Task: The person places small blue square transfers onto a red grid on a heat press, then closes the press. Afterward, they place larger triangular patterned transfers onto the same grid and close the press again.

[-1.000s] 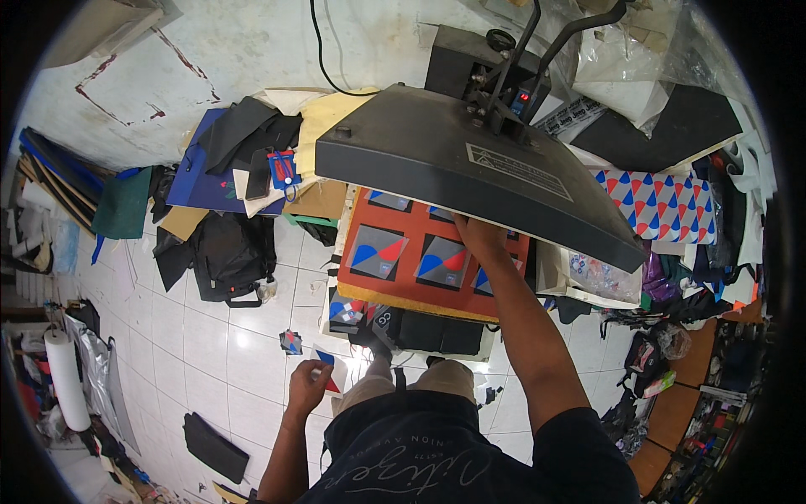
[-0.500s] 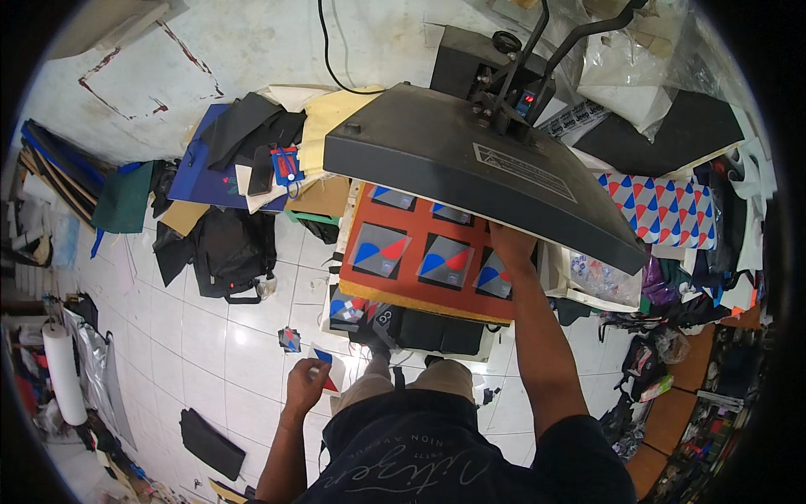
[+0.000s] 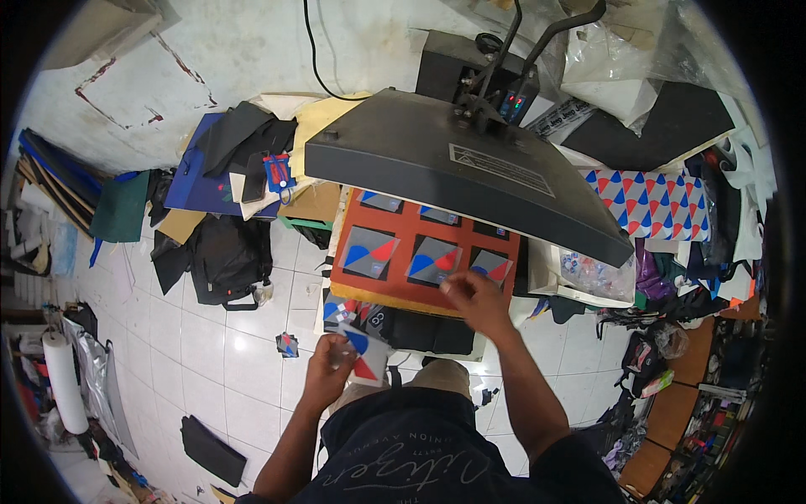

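Note:
My left hand (image 3: 327, 370) pinches a small white transfer sheet (image 3: 368, 363) printed with blue and red shapes, held in front of my waist. My right hand (image 3: 478, 304) hovers at the near right edge of a rust-red press pad (image 3: 395, 286), its fingers loosely curled and apart, with nothing visible in them. Rows of dark square pieces lie on the pad, each topped with a grey, blue and red sheet (image 3: 433, 259). One near my right hand (image 3: 492, 265) is partly covered by it. The raised heat press plate (image 3: 453, 160) hides the far rows.
Metal lever arms (image 3: 554, 38) rise behind the plate. Right of the pad stands a box of clear plastic bits (image 3: 592, 273); a patterned sheet (image 3: 646, 204) lies beyond. Dark pieces (image 3: 428, 330) sit below the pad's near edge. A black bag (image 3: 231, 260) rests on the tiled floor.
My right hand has come out from under the raised plate toward me and to the left. My left hand has moved right and slightly up with its transfer sheet, now more fully visible.

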The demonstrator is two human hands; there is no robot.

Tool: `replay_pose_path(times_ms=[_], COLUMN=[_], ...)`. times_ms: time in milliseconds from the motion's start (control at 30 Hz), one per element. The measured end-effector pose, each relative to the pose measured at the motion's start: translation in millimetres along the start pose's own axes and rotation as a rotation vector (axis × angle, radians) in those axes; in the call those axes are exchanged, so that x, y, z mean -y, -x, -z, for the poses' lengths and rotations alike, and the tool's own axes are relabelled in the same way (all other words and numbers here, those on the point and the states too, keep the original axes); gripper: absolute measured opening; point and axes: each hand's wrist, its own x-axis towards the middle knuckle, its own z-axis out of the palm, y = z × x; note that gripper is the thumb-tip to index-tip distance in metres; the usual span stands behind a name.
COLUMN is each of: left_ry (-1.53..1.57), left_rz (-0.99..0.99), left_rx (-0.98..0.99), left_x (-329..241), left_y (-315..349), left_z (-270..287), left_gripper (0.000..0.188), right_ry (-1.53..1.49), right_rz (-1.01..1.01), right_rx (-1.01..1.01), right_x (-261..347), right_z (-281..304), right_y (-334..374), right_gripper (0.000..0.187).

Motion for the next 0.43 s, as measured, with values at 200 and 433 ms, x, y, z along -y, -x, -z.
replay_pose_path(times_ms=[200, 433], left_ry=[0.223, 0.467], left_rz=[-0.023, 0.037], left_rx=[0.081, -0.014], left_x=[-43.0, -46.4], left_y=[-21.5, -22.3], left_z=[-50.5, -63.0], left_gripper=[0.045, 0.058], right_ry=[0.078, -0.006], right_rz=[0.057, -0.042], right_rx=[0.005, 0.08], right_x=[-8.1, -0.1], right_z=[1.1, 16.8], right_y=[19.3, 19.4], right_gripper=[0.031, 0.04])
